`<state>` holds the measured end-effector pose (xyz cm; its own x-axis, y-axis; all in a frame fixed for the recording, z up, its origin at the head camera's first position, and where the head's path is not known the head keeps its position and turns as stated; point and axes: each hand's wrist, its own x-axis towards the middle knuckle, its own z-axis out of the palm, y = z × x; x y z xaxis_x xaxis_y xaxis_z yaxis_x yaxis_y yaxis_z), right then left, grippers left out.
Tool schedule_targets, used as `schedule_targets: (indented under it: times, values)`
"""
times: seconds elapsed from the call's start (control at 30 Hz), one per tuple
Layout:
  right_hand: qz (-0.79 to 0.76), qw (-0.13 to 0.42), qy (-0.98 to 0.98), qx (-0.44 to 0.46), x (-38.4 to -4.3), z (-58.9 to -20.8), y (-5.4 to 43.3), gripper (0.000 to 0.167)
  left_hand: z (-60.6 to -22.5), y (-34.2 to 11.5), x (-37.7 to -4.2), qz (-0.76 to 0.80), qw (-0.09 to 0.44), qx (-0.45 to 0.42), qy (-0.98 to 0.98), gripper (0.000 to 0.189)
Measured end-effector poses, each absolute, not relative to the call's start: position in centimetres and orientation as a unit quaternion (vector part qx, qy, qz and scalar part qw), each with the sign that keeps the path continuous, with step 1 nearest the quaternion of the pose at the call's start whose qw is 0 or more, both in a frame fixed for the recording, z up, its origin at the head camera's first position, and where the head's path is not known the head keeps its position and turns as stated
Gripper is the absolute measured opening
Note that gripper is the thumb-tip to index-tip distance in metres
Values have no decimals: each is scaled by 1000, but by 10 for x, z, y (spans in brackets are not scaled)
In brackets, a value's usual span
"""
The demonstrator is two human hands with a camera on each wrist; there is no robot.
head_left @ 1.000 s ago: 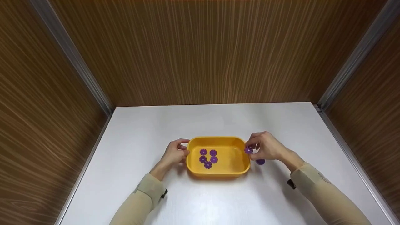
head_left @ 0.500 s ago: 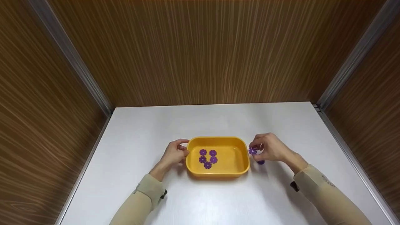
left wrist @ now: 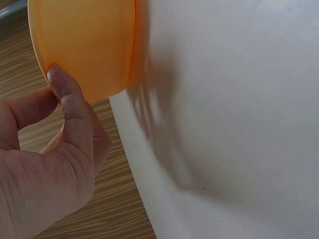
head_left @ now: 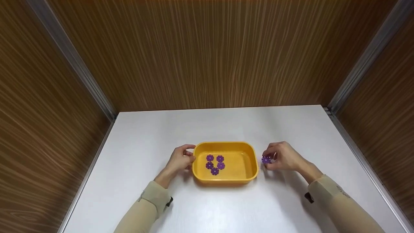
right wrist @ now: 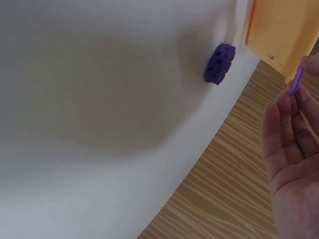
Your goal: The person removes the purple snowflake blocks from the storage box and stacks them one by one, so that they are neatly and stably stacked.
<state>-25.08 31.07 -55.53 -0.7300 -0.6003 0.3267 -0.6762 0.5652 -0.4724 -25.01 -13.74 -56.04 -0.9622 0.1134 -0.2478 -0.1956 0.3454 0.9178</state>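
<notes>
A yellow plastic tray (head_left: 237,176) stands on the white table. Several purple flower-shaped discs (head_left: 215,171) lie flat in its left half, set out in a V. At the tray's left end, my left hand (head_left: 178,159) holds the wall by its rim; the left wrist view has a fingertip (left wrist: 61,79) against the outer side. Just right of the tray, my right hand (head_left: 281,157) pinches one more purple flower disc (head_left: 266,160) between thumb and fingers. A small stack of purple discs (right wrist: 220,63) rests on the table below that hand, hidden in the head view.
The white tabletop (head_left: 213,210) reaches to brown wood-grain panels (head_left: 220,55) at the back and both sides. Grey metal strips (head_left: 74,61) run along the panel corners.
My right hand has moved right and a little nearer, carrying the disc from above the tray's right rim to beside it. The stack is now covered in the head view. My left hand stays put.
</notes>
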Motion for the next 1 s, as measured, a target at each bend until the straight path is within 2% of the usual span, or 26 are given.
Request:
schedule_targets:
  times: [0.37, 1.0]
  values:
    - [294, 73, -890, 341, -250, -570, 323, 19, -562, -137, -252, 582, 141, -33, 800, 54]
    - [300, 24, -907, 296, -246, -582, 326, 26, -562, -138, -251, 582, 141, -27, 800, 54]
